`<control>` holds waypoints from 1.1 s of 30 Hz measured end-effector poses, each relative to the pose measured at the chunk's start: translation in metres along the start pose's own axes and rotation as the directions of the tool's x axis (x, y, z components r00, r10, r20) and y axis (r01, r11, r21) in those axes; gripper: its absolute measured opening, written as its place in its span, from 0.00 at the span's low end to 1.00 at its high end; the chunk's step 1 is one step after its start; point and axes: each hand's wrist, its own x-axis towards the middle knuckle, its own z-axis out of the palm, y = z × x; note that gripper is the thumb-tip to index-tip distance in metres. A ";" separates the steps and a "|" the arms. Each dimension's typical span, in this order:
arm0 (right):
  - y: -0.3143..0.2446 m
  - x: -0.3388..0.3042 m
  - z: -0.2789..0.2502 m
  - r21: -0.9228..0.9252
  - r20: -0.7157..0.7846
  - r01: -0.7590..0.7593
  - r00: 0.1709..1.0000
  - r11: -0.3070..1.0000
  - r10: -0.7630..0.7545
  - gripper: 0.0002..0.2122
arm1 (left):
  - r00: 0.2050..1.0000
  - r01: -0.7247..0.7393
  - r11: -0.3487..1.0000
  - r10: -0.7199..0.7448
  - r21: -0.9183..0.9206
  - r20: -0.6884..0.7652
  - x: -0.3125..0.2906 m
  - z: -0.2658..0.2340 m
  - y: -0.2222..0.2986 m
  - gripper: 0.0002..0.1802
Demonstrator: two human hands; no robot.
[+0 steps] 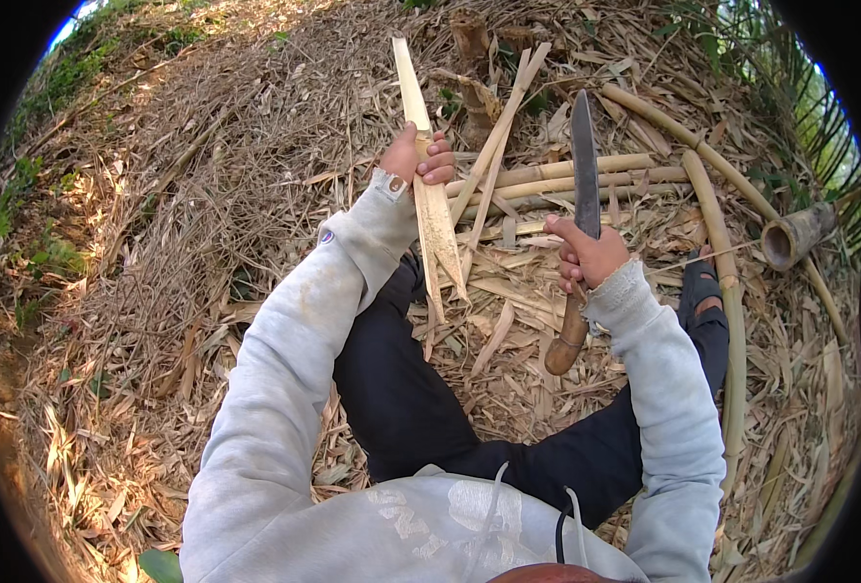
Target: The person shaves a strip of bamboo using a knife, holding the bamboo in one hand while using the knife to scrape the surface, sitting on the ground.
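My left hand [421, 155] is closed round a pale split bamboo strip [435, 216], held lengthwise away from me. Its near end is split into pointed tongues, and its far end tapers to a narrow blade shape. In my right hand [586, 255] is a machete [586, 160] with a dark, broad blade pointing away and upward. Its brown wooden handle [568, 340] sticks out below my fist. The blade stands apart from the strip, to its right. Between the two, long thin bamboo slats [498, 141] lean crosswise against the stumps.
Cut bamboo poles [586, 173] lie across the ground ahead, and a curved pole [726, 291] runs along my right foot. A hollow bamboo section [797, 236] rests at the right. Short stumps [479, 102] stand at the far side. Dry leaves and shavings [508, 335] cover the ground.
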 end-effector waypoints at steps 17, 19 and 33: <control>0.024 -0.014 0.026 -0.194 0.334 0.167 0.938 0.967 -0.095 0.17 | 0.924 -0.354 0.869 0.266 0.345 0.276 -0.024 0.031 -0.013 0.30; 0.028 -0.015 0.026 -0.256 0.333 0.206 0.936 0.944 -0.113 0.18 | 0.920 -0.376 0.832 0.282 0.408 0.272 -0.028 0.036 -0.015 0.31; 0.044 -0.002 0.020 -0.360 0.150 0.243 0.968 0.901 -0.201 0.16 | 0.798 -0.565 0.471 0.521 0.678 0.303 -0.046 0.056 -0.026 0.35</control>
